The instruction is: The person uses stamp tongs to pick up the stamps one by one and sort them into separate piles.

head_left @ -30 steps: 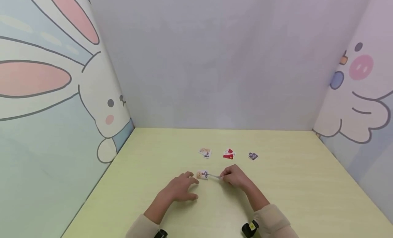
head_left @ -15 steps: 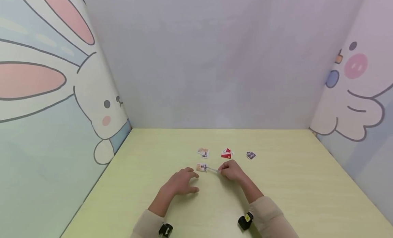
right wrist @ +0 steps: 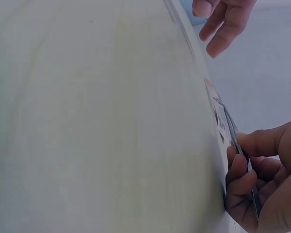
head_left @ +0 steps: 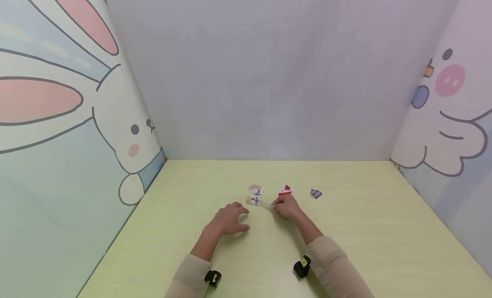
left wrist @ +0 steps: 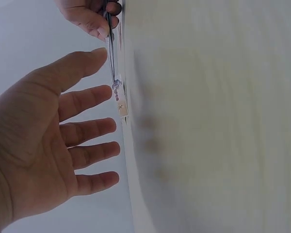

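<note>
My right hand [head_left: 287,206] pinches metal tweezers [right wrist: 231,127] between thumb and fingers, over the middle of the table. The tweezers' tips meet the right edge of a small printed card [head_left: 252,200] with an orange patch and a dark figure, seen near edge-on in the left wrist view. Just to the left of this card, my left hand [head_left: 226,219] hovers low with fingers spread and holds nothing. Beyond the card lies a group of similar cards [head_left: 256,189], overlapping one another.
Red-and-white cards [head_left: 285,189] lie just beyond my right hand, partly hidden by it. Farther right are dark cards [head_left: 316,194]. A pale yellow table [head_left: 365,234] runs back to a grey wall [head_left: 269,76], with cartoon-printed panels on both sides.
The right hand has carried the tweezers and card away from me, toward the group of similar cards. My left hand has moved forward alongside, fingers still spread.
</note>
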Tool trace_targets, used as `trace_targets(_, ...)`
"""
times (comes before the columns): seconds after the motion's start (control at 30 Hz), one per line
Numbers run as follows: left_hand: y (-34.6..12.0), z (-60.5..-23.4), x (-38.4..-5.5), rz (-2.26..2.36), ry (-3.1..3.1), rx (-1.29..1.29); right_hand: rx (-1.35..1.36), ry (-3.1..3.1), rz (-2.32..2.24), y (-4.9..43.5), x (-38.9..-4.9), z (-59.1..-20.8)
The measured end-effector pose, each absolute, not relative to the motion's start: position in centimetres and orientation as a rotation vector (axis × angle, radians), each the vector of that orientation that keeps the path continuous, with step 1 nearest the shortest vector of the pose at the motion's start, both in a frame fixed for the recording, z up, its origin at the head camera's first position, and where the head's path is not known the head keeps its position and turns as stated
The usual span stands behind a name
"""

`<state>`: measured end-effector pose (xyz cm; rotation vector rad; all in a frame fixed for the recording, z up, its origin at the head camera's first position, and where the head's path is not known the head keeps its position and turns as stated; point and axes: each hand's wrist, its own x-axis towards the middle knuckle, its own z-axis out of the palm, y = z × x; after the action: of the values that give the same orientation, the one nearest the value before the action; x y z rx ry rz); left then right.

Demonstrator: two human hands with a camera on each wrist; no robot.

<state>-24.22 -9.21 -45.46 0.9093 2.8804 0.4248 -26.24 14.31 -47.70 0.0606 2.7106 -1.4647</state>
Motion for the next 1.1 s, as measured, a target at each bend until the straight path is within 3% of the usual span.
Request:
trace_targets(0.73, -9.7, -46.1, -27.1, 0.466, 2.903, 0.823, 0.165, 2.742, -1.427, 13.7, -28.5, -47.7)
trace_targets(1.1, -9.9, -46.2, -26.3, 0.493, 2.933, 0.799, 0.213, 2.775, -1.449, 14.4, -27.0, -47.6)
